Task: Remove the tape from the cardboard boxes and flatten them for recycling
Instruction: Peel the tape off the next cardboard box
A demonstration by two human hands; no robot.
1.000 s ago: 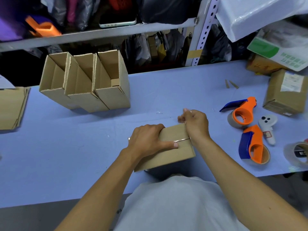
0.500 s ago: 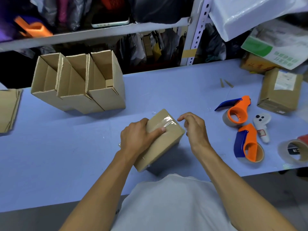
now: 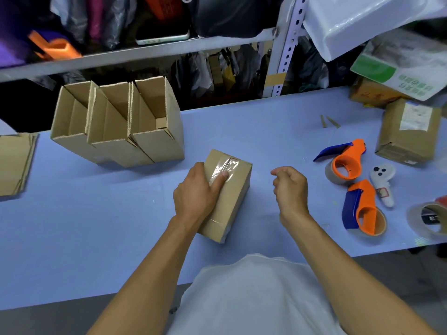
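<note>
Head view: my left hand (image 3: pixel 197 192) grips the taped cardboard box (image 3: pixel 228 197) on the worktop (image 3: pixel 96 226), thumb pressing its clear tape (image 3: pixel 223 169), likely steadying it, while my right hand (image 3: pixel 290 187) hovers beside, fingers loosely curled, empty, probably ready to peel.

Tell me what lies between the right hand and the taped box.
Nothing: in the head view only bare blue table separates the right hand from the taped box, which the left hand holds.
</note>
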